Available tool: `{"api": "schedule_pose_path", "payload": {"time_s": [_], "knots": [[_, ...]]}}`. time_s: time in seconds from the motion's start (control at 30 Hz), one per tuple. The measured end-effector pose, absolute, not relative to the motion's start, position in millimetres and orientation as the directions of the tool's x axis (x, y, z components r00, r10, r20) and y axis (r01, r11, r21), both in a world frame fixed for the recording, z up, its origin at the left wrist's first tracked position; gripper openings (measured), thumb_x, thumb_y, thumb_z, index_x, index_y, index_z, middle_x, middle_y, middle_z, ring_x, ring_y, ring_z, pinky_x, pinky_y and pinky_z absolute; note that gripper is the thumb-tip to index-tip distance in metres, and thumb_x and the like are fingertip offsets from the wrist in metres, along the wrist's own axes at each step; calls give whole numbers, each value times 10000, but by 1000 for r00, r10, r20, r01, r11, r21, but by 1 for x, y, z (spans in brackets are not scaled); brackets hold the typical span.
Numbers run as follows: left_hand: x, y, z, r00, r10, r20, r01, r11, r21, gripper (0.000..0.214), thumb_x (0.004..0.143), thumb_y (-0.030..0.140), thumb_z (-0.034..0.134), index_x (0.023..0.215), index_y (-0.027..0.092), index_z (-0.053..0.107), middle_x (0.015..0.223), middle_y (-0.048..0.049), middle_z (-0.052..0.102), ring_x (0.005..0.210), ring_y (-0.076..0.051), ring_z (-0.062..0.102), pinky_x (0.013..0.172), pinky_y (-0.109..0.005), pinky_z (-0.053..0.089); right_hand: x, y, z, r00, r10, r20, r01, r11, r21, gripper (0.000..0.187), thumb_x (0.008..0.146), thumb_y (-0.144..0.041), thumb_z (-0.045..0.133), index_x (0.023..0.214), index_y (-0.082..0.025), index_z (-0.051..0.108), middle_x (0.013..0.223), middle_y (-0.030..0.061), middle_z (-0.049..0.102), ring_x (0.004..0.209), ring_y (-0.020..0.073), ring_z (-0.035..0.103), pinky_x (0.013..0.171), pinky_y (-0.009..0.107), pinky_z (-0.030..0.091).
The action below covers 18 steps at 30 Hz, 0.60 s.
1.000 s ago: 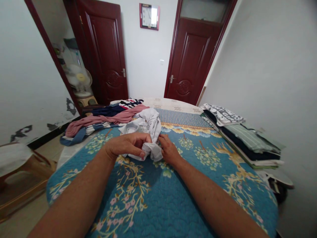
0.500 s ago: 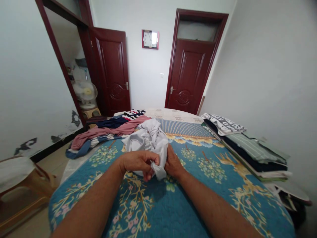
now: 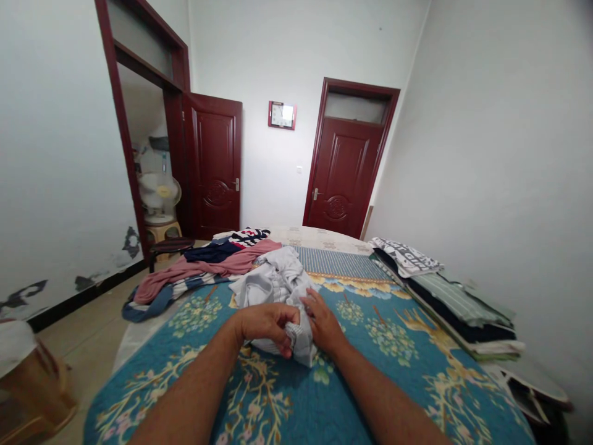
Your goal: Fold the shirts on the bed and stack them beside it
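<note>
A crumpled white and grey striped garment lies on the blue flowered quilt in front of me. My left hand is closed, pinching the garment's ribbed edge at its near side. My right hand grips the same garment from the right, fingers curled into the cloth. Both forearms reach forward over the quilt.
A heap of unfolded clothes, pink, navy and striped, lies at the bed's far left. A stack of folded clothes sits along the right wall. Two dark red doors, a fan and a wooden stool stand around.
The view has tilted upward, showing more wall and doors. My hands have stayed on the white garment, drawing its near edge a little closer together.
</note>
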<state>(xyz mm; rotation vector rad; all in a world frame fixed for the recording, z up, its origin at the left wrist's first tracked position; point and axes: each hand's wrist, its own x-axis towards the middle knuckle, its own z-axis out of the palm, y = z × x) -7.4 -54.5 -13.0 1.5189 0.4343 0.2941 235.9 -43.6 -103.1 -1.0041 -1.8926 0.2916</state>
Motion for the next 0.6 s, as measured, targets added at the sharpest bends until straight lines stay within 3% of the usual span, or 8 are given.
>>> {"api": "schedule_pose_path", "payload": {"time_s": [0.1, 0.27, 0.37, 0.5, 0.6], "knots": [[-7, -55, -11, 887, 453, -92, 81, 44, 996, 496, 640, 330, 979, 918, 204, 588, 825, 14, 762, 701, -190, 729, 733, -332, 580, 234, -44, -96, -204, 771, 604, 494, 613, -616, 313, 976, -237, 499, 1124, -247, 775, 1525, 104, 625, 1407, 259, 590, 1206, 467, 445], [-14, -56, 0, 847, 527, -64, 84, -14, 996, 424, 671, 281, 923, 882, 207, 562, 805, 17, 727, 748, -195, 704, 734, -320, 551, 246, -49, -80, 75, 841, 536, 439, 455, -775, 367, 1050, -382, 385, 1205, -229, 680, 1230, 88, 759, 1166, 246, 695, 1047, 410, 525], [-22, -55, 10, 773, 632, 60, 60, -166, 984, 364, 696, 251, 872, 810, 204, 529, 782, 35, 645, 737, -154, 618, 710, -274, 487, 253, -59, -74, 157, 823, 545, 498, 410, -764, 344, 1050, -416, 359, 1094, -229, 645, 1004, 67, 745, 958, 243, 695, 885, 366, 532], [-33, -50, 22, 457, 800, 388, 47, -457, 888, 342, 766, 264, 784, 744, 211, 447, 779, 45, 509, 722, -120, 466, 673, -244, 393, 251, -76, -69, -98, 781, 616, 610, 537, -583, 275, 995, -454, 533, 1115, -222, 617, 932, 39, 697, 845, 220, 652, 797, 322, 486], [-38, -44, 24, 244, 819, 520, 67, -549, 833, 322, 770, 269, 754, 760, 223, 435, 793, 40, 504, 725, -129, 450, 674, -254, 394, 239, -79, -69, -292, 782, 551, 714, 561, -418, 284, 908, -389, 690, 1137, -229, 638, 1015, 54, 719, 902, 225, 658, 792, 300, 452]]}}
